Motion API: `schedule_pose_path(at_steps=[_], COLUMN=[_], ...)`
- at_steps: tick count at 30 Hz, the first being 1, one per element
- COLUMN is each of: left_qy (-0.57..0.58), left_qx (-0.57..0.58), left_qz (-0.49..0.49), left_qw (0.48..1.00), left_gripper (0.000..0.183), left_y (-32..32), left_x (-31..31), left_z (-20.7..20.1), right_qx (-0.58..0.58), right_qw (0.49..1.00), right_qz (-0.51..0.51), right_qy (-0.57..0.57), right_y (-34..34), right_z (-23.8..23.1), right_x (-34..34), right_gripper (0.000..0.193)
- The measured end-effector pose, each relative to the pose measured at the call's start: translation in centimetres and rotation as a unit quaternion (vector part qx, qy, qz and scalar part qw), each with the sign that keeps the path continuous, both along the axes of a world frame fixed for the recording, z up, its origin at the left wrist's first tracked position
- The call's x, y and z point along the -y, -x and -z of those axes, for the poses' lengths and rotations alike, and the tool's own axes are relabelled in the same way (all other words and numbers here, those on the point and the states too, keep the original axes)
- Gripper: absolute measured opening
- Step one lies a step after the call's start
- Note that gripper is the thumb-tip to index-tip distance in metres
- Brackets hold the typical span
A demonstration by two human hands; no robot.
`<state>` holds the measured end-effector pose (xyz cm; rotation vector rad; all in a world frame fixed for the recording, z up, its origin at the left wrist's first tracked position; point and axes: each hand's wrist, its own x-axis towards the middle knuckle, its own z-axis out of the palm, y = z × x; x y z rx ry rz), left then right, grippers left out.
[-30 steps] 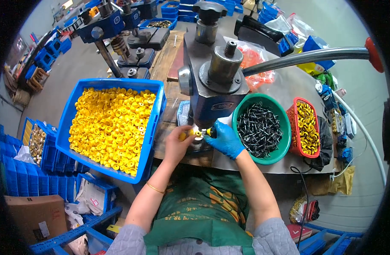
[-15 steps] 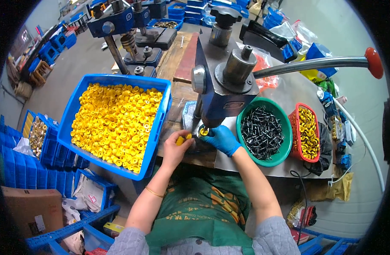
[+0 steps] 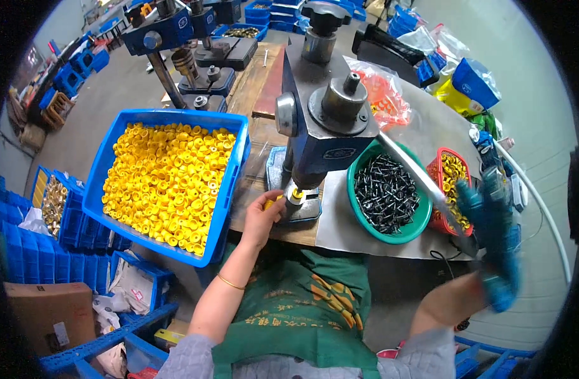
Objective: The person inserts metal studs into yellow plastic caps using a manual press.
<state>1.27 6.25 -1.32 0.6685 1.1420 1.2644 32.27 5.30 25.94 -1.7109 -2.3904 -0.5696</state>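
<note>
My left hand [image 3: 262, 218] is closed, a yellow plastic cap [image 3: 273, 203] pinched between its fingers, just left of the press post. Under the ram of a blue hand press [image 3: 330, 148], another yellow cap [image 3: 296, 193] sits on the metal post. Off to the right, my right hand [image 3: 499, 243], in a blue glove and smeared by motion, is at the outer end of the press's metal lever [image 3: 422, 180]. The lever slants down toward me, and the hand hides its red knob.
A blue tray [image 3: 242, 148] of yellow caps stands left of the press. On its right are a green bowl [image 3: 422, 224] of black-shanked metal parts and a red basket [image 3: 440, 165] of yellow pieces. More presses [image 3: 175, 31] stand behind at the left.
My right hand has left the post and gone right to the lever's end. The lever has swung down toward me. My left hand stays beside the post with its cap.
</note>
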Motion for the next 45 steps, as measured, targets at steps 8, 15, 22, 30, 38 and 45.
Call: schedule_pose_path(at_steps=[8, 15, 22, 30, 38, 45], left_qy=[0.018, 0.031, 0.033, -0.139, -0.254, 0.006], left_qx=[0.091, 0.072, 0.019, -0.358, -0.415, 0.077], left_qz=[-0.06, -0.053, -0.036, 0.021, 0.009, -0.061], left_qw=[0.994, 0.996, 0.999, 0.923, 0.874, 0.995], left_gripper=[0.018, 0.021, 0.022, 0.018, 0.015, 0.026], left_y=[-0.1, 0.1, 0.2, -1.2, -1.0, -0.4], left_x=[-0.5, 0.0, -0.6, -1.6, -1.5, -0.7], left_z=[-0.6, -1.0, -1.3, -1.7, -0.3, -1.5], right_qx=[-0.381, -0.636, -0.401, -0.551, -0.364, -0.242], right_qw=[0.836, 0.666, 0.877, 0.831, 0.919, 0.952], right_qz=[-0.162, -0.334, -0.201, -0.029, 0.138, 0.158], right_qy=[0.359, 0.201, 0.173, 0.072, 0.065, 0.103], right_y=[5.7, 7.6, 15.8, 10.9, -1.4, -4.0], right_z=[2.3, 5.2, 25.5, 19.8, 20.5, 25.2], right_x=[3.3, -7.5, -5.5, -17.8, -19.9, -15.3], right_gripper=[0.072, 0.032, 0.015, 0.035, 0.027, 0.022])
